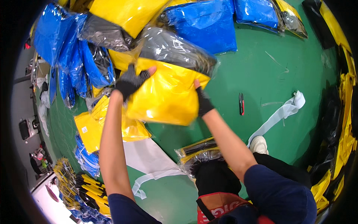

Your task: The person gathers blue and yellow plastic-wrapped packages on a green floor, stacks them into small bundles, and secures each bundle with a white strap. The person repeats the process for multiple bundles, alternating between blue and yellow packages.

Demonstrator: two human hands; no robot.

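Between my gloved hands is a large folded yellow and dark grey item in clear plastic wrap (167, 89), slightly blurred. My left hand (132, 81), in a black fingerless glove, grips its left side, thumb on top. At its right edge is my right hand (203, 98), gloved alike, with the thumb on the yellow face and the other fingers hidden beneath. Just past it lie a blue wrapped pack (207, 30) and another yellow and grey pack (128, 14). Under my left forearm lie more yellow packs (86, 128).
On the green floor (302, 70) are thread snips (241, 104) and a white strip roll (299, 99). Blue packs (64, 47) stand at left. A white sheet (148, 155) and a wrapped bundle (200, 151) lie near my legs. Black and yellow material (346, 112) lines the right.
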